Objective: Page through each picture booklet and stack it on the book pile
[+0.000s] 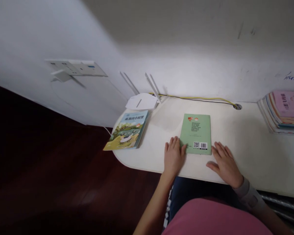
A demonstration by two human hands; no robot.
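A green book [196, 132] lies flat on the white desk [237, 130], its back cover up with a QR code and a barcode near the lower edge. My left hand [173, 156] rests on the desk at the book's lower left corner, fingers stretched out, the thumb at the cover's edge. On the other side, my right hand [224, 162] lies flat with its fingers extended, just off the lower right corner. Neither hand grips anything. A grey band [249, 195] wraps my right wrist.
At the desk's left end lies an illustrated book stack [129, 130], slightly over the edge. Behind it stands a white router [142, 101] with several antennas. Yellow and black cables [198, 98] run along the wall to a hole [238, 106]. More books [284, 112] are piled at right.
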